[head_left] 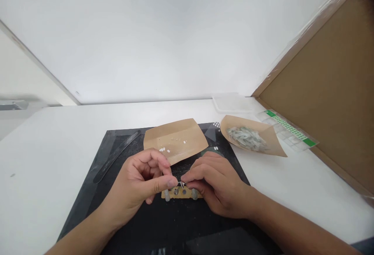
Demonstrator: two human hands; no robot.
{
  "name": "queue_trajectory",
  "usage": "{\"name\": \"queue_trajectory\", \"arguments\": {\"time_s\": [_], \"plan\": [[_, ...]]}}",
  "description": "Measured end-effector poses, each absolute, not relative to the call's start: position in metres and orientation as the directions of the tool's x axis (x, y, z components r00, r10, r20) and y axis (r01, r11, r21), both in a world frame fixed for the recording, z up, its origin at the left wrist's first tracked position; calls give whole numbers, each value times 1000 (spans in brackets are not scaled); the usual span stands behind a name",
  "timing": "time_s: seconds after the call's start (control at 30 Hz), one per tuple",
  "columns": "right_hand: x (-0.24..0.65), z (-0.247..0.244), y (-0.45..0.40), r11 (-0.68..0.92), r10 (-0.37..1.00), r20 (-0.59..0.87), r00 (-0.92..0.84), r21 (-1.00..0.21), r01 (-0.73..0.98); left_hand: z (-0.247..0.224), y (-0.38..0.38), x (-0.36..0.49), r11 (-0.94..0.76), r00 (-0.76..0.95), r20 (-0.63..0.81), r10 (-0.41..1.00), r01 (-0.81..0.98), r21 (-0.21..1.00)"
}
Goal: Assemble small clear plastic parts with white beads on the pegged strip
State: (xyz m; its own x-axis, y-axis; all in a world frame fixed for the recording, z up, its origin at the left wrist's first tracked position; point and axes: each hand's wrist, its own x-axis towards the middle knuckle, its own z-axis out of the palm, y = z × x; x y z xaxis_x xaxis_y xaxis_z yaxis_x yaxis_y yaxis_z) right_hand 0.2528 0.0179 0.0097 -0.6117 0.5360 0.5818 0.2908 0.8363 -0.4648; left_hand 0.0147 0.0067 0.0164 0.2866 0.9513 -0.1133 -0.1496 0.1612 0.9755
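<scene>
Apparently, the right hand [217,185] is pinching a small shiny piece [182,185] between both hands; the left hand [140,181] is poising its thumb beside it, grip unclear. Just beneath, a yellowish strip [180,195] is lying; steady fingertip control seems called for.

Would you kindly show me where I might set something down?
White tabletop left of the flat black mat, bar one speck; also between the right forearm, brown paper holding pale strips and brown cardboard panel. Crowded: around left hand and right hand.
</scene>
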Motion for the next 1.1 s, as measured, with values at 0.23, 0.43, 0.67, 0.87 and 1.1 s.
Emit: {"name": "queue_trajectory", "arguments": {"time_s": [0.23, 0.43, 0.67, 0.87, 1.1], "plan": [[254, 9, 21, 843, 535, 601, -594, -430, 323, 12, 6, 11, -325, 286, 252, 925, 243, 914], [257, 9, 21, 817, 573, 603, -556, -473, 329, 7, 8, 5, -755, 490, 587, 645, 523, 395], [260, 14, 23, 802, 596, 599, -535, -477, 359, 5, 9, 2, -753, 469, 615, 633, 557, 350], [261, 11, 23, 809, 584, 591, -556, -473, 349, 6, 11, 2, -718, 416, 624, 662, 589, 370], [261, 11, 23, 813, 580, 593, -558, -463, 354, 10, 11, 2, -602, 298, 594, 747, 682, 415]]}}
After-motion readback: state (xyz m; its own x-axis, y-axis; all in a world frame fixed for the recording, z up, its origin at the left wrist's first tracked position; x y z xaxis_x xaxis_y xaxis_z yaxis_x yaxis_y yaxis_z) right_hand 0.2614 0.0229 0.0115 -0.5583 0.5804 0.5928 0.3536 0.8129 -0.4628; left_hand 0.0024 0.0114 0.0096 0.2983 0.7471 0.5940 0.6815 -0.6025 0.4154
